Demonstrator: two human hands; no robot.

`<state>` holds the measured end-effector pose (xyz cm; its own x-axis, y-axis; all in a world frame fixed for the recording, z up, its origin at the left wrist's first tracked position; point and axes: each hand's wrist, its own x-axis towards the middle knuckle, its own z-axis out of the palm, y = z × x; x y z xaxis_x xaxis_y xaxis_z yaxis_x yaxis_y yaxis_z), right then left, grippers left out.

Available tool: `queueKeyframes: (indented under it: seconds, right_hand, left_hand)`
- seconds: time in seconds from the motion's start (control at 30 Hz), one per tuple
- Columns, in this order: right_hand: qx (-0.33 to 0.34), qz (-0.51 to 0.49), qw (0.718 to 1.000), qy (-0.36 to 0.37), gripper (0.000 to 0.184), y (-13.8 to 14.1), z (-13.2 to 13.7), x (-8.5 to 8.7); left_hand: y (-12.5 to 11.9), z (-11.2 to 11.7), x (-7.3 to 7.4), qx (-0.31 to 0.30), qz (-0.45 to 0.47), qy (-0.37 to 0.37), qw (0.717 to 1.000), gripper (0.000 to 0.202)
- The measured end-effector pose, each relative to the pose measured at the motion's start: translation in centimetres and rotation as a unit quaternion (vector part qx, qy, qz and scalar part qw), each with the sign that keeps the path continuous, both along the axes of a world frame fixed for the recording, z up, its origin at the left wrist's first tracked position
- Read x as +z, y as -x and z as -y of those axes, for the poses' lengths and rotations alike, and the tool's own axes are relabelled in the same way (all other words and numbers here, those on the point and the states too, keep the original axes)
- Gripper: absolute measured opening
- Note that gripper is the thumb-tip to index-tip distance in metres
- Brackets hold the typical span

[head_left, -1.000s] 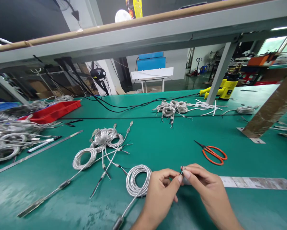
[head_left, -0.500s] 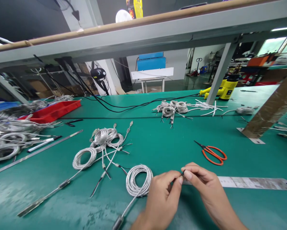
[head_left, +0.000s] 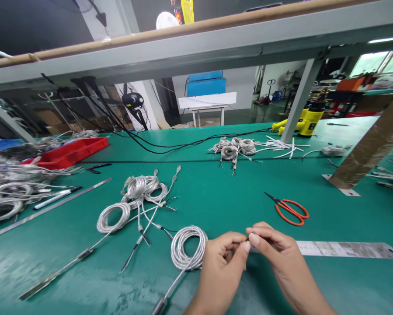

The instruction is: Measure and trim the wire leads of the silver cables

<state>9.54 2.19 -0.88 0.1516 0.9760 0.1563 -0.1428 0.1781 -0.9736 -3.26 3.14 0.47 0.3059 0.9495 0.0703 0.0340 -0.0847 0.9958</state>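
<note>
My left hand (head_left: 220,267) is closed in a pinch, thumb and forefinger together. My right hand (head_left: 278,249) pinches from the other side, its fingertips touching those of the left. Between them is a small dark wire end, mostly hidden by the fingers. A coiled clear-silver cable (head_left: 189,248) lies against the left hand's outer side, with a dark cylinder (head_left: 159,305) on its lead at the bottom edge. Under and right of my right hand lies a steel ruler (head_left: 347,250). Orange-handled scissors (head_left: 290,210) rest beyond my right hand, blades pointing away to the left.
More coiled cables (head_left: 144,188) with stripped ends lie at centre left. Another cable bunch (head_left: 232,148) and white tubes (head_left: 279,145) lie farther back. A red tray (head_left: 70,153) and a cable heap stand left. A shelf post (head_left: 370,144) rises at right.
The dark wire end between my fingertips shows less now than before. Both hands stay pinched together in nearly the same place; the whole view has shifted slightly.
</note>
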Motion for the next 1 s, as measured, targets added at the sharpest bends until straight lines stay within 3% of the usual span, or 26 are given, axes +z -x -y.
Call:
queueKeyframes:
  seconds: [0.2, 0.43, 0.63, 1.0]
  right_hand:
    - [0.006, -0.015, 1.000, -0.003, 0.004, 0.1, 0.2, 0.1]
    - [0.024, -0.052, 0.998, 0.037, 0.007, 0.3, 0.2, 0.2]
    - [0.056, -0.041, 0.996, 0.050, 0.007, 0.0, -0.1, 0.3]
    - [0.028, -0.040, 0.995, 0.083, 0.010, -0.1, -0.2, 0.1]
  left_hand:
    - [-0.1, 0.0, 0.2, 0.023, 0.016, 0.005, 1.000, 0.015]
    - [0.0, -0.1, 0.1, 0.009, 0.008, 0.003, 1.000, 0.016]
    - [0.3, -0.6, -0.3, 0.015, 0.033, 0.073, 0.997, 0.019]
    - [0.7, -1.0, 0.0, -0.017, 0.063, 0.123, 0.990, 0.013]
